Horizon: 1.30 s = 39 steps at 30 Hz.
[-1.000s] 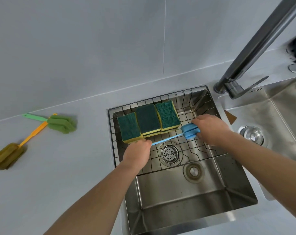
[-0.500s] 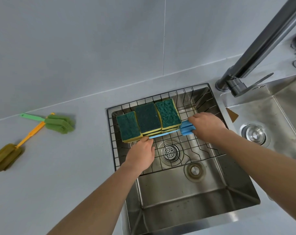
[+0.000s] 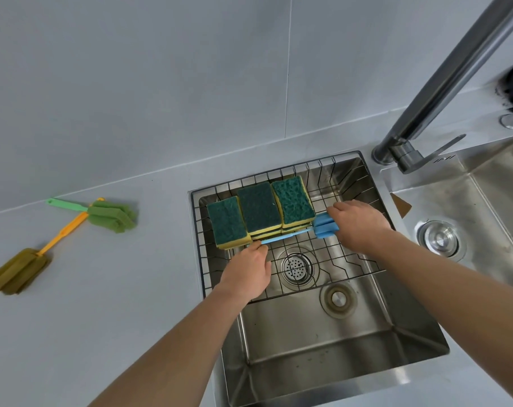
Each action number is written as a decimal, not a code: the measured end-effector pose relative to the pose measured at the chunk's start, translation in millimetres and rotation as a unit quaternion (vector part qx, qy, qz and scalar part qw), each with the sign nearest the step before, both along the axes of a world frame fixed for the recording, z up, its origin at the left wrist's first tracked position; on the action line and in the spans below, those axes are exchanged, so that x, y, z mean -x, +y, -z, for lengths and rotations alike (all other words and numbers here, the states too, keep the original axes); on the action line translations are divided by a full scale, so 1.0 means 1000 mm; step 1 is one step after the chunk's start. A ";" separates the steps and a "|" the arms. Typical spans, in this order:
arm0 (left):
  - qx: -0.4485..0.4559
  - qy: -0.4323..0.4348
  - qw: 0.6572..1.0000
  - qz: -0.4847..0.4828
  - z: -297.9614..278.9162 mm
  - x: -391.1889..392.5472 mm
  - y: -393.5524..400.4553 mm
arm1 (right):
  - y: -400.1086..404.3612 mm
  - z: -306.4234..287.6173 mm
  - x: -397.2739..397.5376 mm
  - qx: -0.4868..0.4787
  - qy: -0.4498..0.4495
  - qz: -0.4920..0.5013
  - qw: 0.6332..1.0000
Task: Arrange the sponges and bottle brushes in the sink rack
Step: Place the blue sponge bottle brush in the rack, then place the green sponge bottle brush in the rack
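Observation:
A black wire sink rack [image 3: 349, 268] spans the back half of the steel sink. Three green-topped yellow sponges [image 3: 259, 214] lie side by side in its back left part. A blue bottle brush [image 3: 322, 226] lies along the sponges' front edge. My left hand [image 3: 248, 271] pinches the tip of its thin handle. My right hand [image 3: 358, 224] grips its blue foam head. On the counter to the left lie a green bottle brush [image 3: 110, 215] and an orange-handled olive bottle brush [image 3: 17, 271], their handles crossing.
A grey faucet [image 3: 443, 83] slants up from behind the sink's right corner. A second basin with a drain [image 3: 440, 239] sits to the right. The sink's drain strainer [image 3: 296, 267] shows under the rack, the overflow plug [image 3: 337, 299] in front of it.
Both hands have carried the blue brush back toward the sponges, and it now lies against their front edge. The brushes on the counter have not moved.

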State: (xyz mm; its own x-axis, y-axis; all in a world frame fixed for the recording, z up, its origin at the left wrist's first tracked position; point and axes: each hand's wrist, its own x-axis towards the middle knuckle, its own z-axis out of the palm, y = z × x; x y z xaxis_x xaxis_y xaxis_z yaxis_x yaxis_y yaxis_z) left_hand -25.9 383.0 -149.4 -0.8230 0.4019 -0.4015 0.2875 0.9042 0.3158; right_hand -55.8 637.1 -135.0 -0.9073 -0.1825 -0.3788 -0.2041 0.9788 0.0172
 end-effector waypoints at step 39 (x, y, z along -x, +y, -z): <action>-0.006 -0.079 0.969 -0.235 -0.086 -0.057 -0.355 | -0.261 -0.134 -0.016 -0.015 -0.100 -0.046 0.994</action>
